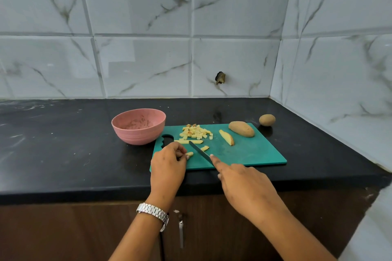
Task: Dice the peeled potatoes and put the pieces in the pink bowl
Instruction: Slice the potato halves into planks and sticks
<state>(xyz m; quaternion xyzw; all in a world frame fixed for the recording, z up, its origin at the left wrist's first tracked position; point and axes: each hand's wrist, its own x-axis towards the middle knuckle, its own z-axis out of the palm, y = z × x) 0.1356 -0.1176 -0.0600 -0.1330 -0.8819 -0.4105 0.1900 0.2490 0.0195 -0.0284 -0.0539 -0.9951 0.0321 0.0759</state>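
While no potato pieces are seen yet inside the pink bowl [118, 131], which stands on the black counter [63, 144] at about nine o'clock from the green cutting board [254, 152], the dicing is judged to be only partly done. A short potato strip [189, 154] is pinched by the curled fingers of the left hand [167, 163] at the board's seven o'clock edge. The diced pieces [196, 131] are heaped at eleven o'clock on the board. The knife [200, 152] is laid just beside the strip; its handle is gripped by the right hand [246, 186], with the index finger stretched along the back of the blade. A cut wedge [227, 137] is lying at twelve o'clock, a large potato piece [241, 129] at one o'clock, and a small potato [267, 119] off the board at two o'clock. The cut flesh is expected to be firm but wet and slippery, so the strip should be held well away from the blade, and the light cubes should be scooped together, not picked singly.
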